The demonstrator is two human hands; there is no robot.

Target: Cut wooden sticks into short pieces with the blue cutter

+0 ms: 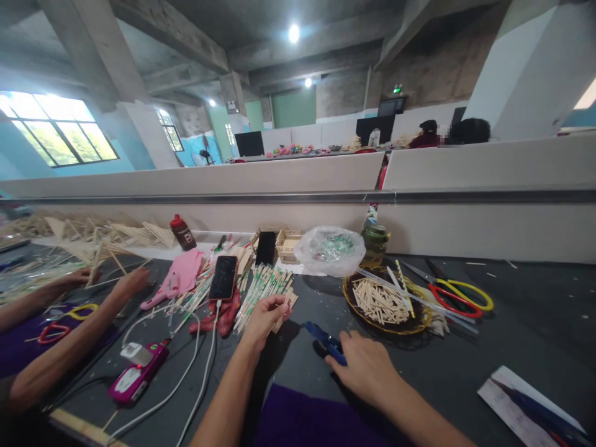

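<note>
My left hand (265, 318) is closed in a pinch over the near right end of a spread of thin wooden sticks (261, 288), some in green-and-white paper wrappers. Whatever lies between its fingertips is too small to make out. My right hand (365, 366) wraps round a blue hand tool (323, 341) that looks like cutters, its head pointing to the upper left. Beyond that hand, a round basket (347, 297) with a gold rim holds a heap of short cut stick pieces (379, 301).
Scissors with red and yellow handles (460, 298) lie right of the basket. A plastic bag (328, 248), green jar (375, 242) and phone (223, 277) stand or lie farther back. White cables run to a pink power strip (137, 375). At left, a co-worker's hands (133, 282) handle a stick frame.
</note>
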